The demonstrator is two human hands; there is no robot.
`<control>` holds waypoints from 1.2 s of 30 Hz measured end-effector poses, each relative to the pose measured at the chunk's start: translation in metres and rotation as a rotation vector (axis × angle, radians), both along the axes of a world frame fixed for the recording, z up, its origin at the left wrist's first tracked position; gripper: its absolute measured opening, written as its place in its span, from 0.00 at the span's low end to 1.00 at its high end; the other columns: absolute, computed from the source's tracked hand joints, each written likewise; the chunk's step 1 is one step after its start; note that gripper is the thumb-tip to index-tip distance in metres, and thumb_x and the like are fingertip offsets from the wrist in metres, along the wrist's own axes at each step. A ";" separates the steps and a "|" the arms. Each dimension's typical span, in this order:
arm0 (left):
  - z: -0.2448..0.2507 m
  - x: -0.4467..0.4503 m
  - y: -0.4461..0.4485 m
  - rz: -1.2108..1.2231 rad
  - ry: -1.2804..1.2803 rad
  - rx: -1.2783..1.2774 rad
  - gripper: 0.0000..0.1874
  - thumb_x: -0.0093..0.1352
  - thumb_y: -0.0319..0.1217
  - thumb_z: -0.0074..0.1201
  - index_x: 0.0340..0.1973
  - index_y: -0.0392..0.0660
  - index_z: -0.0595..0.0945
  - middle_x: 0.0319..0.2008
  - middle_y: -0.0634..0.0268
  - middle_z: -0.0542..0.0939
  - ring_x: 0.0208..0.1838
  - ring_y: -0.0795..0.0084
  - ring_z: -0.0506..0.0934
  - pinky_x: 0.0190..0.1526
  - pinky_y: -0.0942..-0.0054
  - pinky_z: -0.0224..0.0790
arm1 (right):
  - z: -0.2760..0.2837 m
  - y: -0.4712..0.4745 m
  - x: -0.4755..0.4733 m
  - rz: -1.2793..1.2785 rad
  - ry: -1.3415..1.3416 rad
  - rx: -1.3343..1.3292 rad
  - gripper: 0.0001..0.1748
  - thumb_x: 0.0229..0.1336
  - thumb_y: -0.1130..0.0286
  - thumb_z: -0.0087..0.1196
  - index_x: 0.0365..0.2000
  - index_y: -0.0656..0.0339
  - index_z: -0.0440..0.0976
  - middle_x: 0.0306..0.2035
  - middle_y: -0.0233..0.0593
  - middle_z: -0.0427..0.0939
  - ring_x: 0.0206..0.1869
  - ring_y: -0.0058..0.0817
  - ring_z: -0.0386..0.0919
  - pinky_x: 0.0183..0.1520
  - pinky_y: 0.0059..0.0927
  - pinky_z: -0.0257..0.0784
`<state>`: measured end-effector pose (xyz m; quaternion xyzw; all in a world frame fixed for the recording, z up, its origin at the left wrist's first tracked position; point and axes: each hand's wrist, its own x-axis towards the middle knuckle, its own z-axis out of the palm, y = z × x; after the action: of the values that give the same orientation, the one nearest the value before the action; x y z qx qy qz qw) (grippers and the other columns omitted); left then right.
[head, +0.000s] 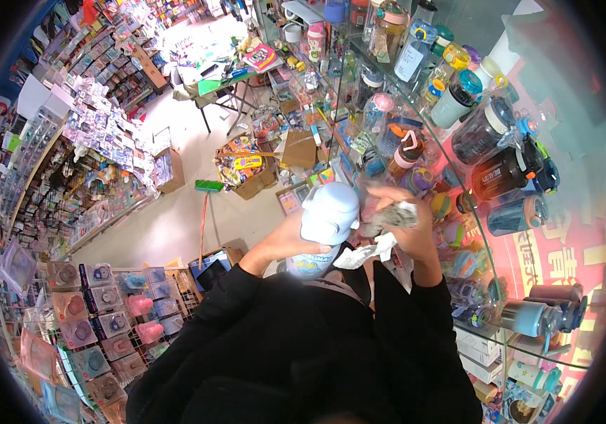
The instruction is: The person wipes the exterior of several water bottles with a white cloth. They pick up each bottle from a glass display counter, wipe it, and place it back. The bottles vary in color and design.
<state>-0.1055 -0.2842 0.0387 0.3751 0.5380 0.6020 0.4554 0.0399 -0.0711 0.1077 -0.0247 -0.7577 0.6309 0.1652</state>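
A pale blue bottle with a rounded lid and a printed body stands roughly upright in front of my chest. My left hand grips it from the left side, just below the lid. Bunched in my right hand is a crumpled cloth, grey and dirty on top, with a white end hanging toward the bottle. The right fingers are blurred, and a small gap separates them from the lid. My left fingertips behind the bottle are hidden.
Glass shelves crowded with drinking bottles rise close on my right. A cardboard box of toys and a green broom are on the floor ahead. Racks of packaged goods stand at left. Farther off is a cluttered folding table.
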 end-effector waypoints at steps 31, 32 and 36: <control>0.019 0.020 0.012 0.122 0.542 -0.129 0.53 0.54 0.49 0.70 0.66 0.39 0.59 0.50 0.47 0.79 0.52 0.46 0.79 0.52 0.59 0.71 | 0.032 0.007 -0.002 0.172 -0.312 0.163 0.30 0.55 0.70 0.57 0.59 0.65 0.68 0.53 0.39 0.76 0.56 0.26 0.72 0.62 0.31 0.64; 0.021 0.022 0.010 0.131 0.593 -0.167 0.53 0.54 0.50 0.70 0.66 0.38 0.58 0.49 0.45 0.79 0.50 0.43 0.79 0.50 0.57 0.72 | 0.032 0.007 0.000 0.183 -0.341 0.185 0.30 0.55 0.69 0.57 0.59 0.64 0.68 0.53 0.40 0.77 0.56 0.26 0.73 0.61 0.31 0.65; 0.027 0.035 0.007 0.114 0.709 -0.291 0.51 0.54 0.50 0.70 0.64 0.38 0.61 0.45 0.44 0.80 0.44 0.41 0.80 0.45 0.55 0.74 | 0.031 0.004 0.009 0.161 -0.507 0.289 0.29 0.56 0.66 0.58 0.58 0.63 0.69 0.50 0.44 0.78 0.53 0.29 0.76 0.58 0.32 0.67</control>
<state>-0.0703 -0.2768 0.0657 0.4607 0.7619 0.3769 0.2554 0.0491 -0.0676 0.1384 -0.0975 -0.8562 0.5013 -0.0779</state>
